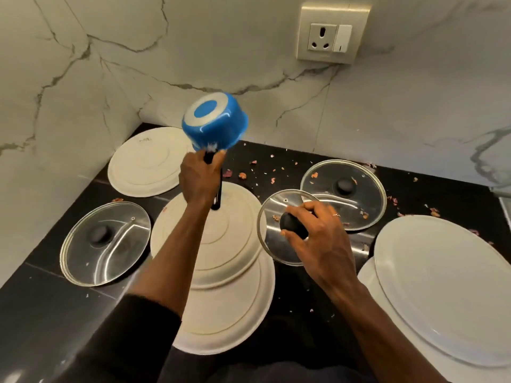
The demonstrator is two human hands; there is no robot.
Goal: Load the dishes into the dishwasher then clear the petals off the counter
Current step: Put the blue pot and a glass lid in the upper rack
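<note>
Our left hand grips the light-looking blue metal saucepan by its black handle, upturned at eleven o'clock. Our right hand clasps the black knob of the round glass lid at five o'clock. It is likely fragile and slick-rimmed, so the knob suits.

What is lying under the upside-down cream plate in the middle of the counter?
A second upside-down cream plate; only its near half shows. The rest, and anything beneath either plate, is covered.
</note>
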